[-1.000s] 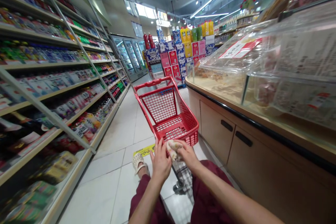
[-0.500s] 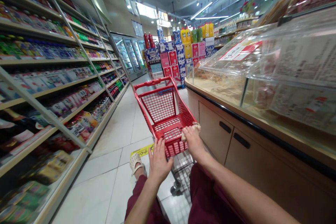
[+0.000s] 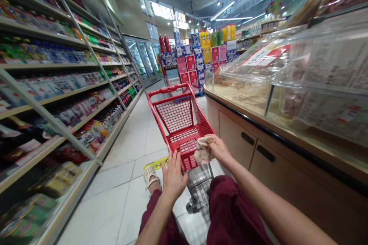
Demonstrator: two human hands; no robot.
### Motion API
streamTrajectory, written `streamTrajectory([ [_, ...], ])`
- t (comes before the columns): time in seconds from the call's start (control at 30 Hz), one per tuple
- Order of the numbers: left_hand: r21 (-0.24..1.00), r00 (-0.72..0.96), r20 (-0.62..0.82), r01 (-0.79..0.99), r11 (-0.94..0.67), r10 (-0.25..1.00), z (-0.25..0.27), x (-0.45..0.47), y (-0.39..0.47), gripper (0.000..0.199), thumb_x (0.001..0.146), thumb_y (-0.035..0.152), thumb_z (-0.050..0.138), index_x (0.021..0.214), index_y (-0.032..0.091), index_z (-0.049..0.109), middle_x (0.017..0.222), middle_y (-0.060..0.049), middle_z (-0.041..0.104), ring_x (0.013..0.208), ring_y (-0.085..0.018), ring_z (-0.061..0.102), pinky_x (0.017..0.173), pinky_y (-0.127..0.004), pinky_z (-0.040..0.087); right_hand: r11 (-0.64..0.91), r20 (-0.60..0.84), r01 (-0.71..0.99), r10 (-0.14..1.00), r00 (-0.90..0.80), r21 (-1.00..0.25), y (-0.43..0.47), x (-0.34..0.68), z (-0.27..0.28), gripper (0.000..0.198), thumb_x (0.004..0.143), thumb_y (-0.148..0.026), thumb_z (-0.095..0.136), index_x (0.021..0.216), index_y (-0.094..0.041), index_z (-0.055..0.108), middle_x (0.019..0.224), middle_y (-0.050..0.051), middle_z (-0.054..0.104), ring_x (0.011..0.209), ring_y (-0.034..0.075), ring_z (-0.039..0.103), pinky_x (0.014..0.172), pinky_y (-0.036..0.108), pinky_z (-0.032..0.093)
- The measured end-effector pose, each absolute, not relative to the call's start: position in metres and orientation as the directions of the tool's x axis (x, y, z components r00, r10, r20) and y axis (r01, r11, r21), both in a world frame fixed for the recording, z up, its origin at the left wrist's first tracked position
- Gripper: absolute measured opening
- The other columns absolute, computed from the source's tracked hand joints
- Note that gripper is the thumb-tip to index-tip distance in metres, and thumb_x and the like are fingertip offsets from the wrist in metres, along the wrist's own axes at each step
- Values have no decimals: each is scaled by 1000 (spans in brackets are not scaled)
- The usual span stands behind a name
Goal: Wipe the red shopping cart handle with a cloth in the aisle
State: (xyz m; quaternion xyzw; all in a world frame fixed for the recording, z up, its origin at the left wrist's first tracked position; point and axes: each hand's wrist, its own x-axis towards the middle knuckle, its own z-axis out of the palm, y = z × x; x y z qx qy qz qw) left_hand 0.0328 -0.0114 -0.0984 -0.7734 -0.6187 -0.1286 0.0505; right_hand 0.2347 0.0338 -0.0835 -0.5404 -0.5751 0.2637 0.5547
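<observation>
A red plastic shopping cart (image 3: 161,109) with a latticed basket stands directly in front of me. My left hand (image 3: 174,176) rests with its fingers stretched out on the near left corner of the basket rim. A crumpled, stained whitish cloth (image 3: 202,153) hangs from my right hand (image 3: 219,149), whose fingers are closed around it. The cloth lies over the basket's near right corner and covers part of the rim. Below the basket, the metal frame and a dark caster wheel (image 3: 192,203) show between my legs.
Shelves of bottles and packs (image 3: 86,95) run along the left. A wooden display counter (image 3: 232,130) with clear plastic covers stands close on the right. Stacked boxes (image 3: 189,71) with bottles on top stand ahead, near glass-door fridges (image 3: 143,57). A yellow floor sticker (image 3: 157,164) lies beside my foot.
My right hand has shifted slightly right and lifted a little, and more of the cloth now hangs to its left over the rim. The left hand and cart stay nearly in place.
</observation>
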Motion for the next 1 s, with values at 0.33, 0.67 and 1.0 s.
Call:
streamTrajectory([
  [0.33, 67, 261, 301, 954, -293, 917, -105, 39, -17, 73, 65, 20, 46, 133, 15, 22, 143, -7, 20, 132, -23, 10, 106, -51, 9, 326, 618, 901, 782, -87, -286, 44, 237, -106, 30, 79, -13, 45, 105, -22, 57, 118, 10, 53, 111, 24, 44, 92, 42, 27],
  [0.67, 6, 258, 272, 963, -270, 927, -99, 42, -15, 71, 67, 23, 44, 133, 12, 22, 143, -7, 19, 132, -24, 10, 104, -53, 15, 396, 537, 877, 819, -203, -272, 41, 224, -101, 39, 69, -28, 64, 105, -17, 55, 114, 12, 55, 110, 26, 45, 96, 46, 27],
  [1.0, -17, 283, 275, 957, -290, 919, -103, 45, -19, 71, 67, 23, 43, 134, 14, 20, 144, -4, 17, 132, -23, 9, 105, -53, 12, 360, 717, 891, 694, -59, -275, 41, 257, -134, 41, 83, -10, 34, 121, -18, 47, 127, 11, 47, 124, 22, 32, 97, 48, 28],
])
